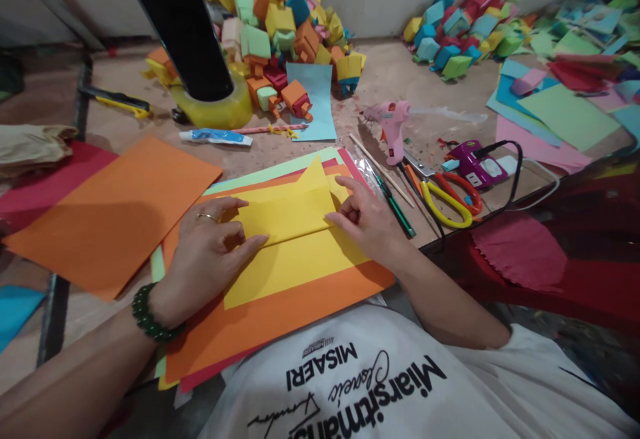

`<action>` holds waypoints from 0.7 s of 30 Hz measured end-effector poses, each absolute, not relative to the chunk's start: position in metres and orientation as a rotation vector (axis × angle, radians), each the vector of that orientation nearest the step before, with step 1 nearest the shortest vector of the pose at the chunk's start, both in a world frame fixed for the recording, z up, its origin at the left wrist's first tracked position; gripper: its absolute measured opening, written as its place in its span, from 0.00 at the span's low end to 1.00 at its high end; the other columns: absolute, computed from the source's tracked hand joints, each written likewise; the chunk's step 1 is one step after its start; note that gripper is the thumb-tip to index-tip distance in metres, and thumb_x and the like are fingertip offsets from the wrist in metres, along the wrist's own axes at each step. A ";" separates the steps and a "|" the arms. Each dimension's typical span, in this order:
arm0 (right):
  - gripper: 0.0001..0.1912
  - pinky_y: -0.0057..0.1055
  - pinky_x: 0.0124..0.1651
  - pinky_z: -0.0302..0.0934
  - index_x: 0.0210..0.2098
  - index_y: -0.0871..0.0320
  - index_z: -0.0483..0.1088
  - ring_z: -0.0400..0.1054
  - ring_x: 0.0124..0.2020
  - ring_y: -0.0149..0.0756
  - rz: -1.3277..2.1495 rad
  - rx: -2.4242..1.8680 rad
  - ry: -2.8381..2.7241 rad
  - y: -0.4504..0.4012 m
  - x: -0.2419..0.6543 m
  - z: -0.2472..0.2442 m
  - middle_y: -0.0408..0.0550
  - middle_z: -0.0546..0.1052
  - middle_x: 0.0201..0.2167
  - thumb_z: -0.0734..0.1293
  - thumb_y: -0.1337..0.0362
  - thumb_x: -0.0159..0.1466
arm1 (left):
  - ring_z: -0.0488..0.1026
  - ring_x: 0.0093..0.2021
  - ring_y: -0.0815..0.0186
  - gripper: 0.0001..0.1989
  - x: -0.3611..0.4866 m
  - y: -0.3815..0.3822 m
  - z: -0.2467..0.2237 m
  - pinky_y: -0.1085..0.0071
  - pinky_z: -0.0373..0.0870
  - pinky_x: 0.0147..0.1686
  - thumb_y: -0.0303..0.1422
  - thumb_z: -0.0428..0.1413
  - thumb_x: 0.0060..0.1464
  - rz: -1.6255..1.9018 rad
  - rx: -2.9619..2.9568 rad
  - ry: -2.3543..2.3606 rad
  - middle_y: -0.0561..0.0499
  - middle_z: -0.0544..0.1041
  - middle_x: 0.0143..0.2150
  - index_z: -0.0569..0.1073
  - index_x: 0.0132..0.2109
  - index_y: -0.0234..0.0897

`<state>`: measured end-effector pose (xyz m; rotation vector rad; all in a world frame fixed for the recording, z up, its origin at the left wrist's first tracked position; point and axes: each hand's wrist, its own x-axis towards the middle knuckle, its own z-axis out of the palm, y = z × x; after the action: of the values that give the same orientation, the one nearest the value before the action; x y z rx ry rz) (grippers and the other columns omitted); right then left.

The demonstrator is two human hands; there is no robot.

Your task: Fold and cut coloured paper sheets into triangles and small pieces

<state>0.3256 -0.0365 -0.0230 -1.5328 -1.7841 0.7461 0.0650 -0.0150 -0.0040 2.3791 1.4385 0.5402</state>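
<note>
A yellow sheet of paper (290,209) lies in front of me, its upper part folded over into a flap with a raised corner at the back. My left hand (213,242) grips the flap's left end, thumb at the fold line and curled fingers along the side. On the other end, my right hand (367,219) pinches the flap between thumb and forefinger. Under the yellow paper is a stack of coloured sheets, with an orange sheet (300,309) uppermost.
An orange sheet (120,212) lies left. Behind stand a tape roll (215,109) with a phone (185,26), and piled folded-paper pieces (280,22). To the right are a pink glue gun (394,129), scissors (445,206), a green pen (395,206) and a purple power adapter (475,162) with cables.
</note>
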 end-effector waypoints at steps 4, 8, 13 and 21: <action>0.25 0.31 0.29 0.58 0.57 0.58 0.60 0.64 0.24 0.32 0.757 -1.587 -1.785 -0.035 0.324 -0.022 0.39 0.71 0.24 0.66 0.64 0.61 | 0.70 0.52 0.52 0.23 0.064 -0.015 -0.005 0.52 0.65 0.53 0.45 0.51 0.56 0.551 2.361 1.441 0.43 0.74 0.49 0.66 0.18 0.40; 0.27 0.31 0.29 0.58 0.58 0.58 0.59 0.63 0.23 0.31 0.820 -1.557 -1.744 -0.036 0.327 -0.025 0.38 0.70 0.24 0.68 0.62 0.61 | 0.70 0.52 0.51 0.22 0.064 -0.015 -0.004 0.52 0.65 0.53 0.47 0.53 0.55 0.541 2.350 1.444 0.44 0.74 0.50 0.68 0.19 0.40; 0.29 0.29 0.27 0.58 0.59 0.55 0.59 0.62 0.24 0.29 0.907 -1.407 -1.737 -0.039 0.334 -0.028 0.38 0.69 0.27 0.68 0.63 0.60 | 0.71 0.51 0.50 0.22 0.065 -0.014 -0.003 0.49 0.64 0.53 0.46 0.52 0.55 0.527 2.346 1.452 0.42 0.74 0.50 0.68 0.18 0.40; 0.22 0.29 0.27 0.55 0.57 0.58 0.59 0.62 0.24 0.30 0.852 -1.423 -1.772 -0.037 0.331 -0.027 0.39 0.70 0.26 0.63 0.66 0.63 | 0.69 0.52 0.51 0.23 0.063 -0.014 -0.005 0.50 0.64 0.53 0.46 0.50 0.57 0.507 2.367 1.436 0.42 0.74 0.50 0.66 0.19 0.40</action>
<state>0.3313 -0.0366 -0.0268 -1.4228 -1.7724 0.8520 0.0630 -0.0136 -0.0051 2.3674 1.4364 0.5065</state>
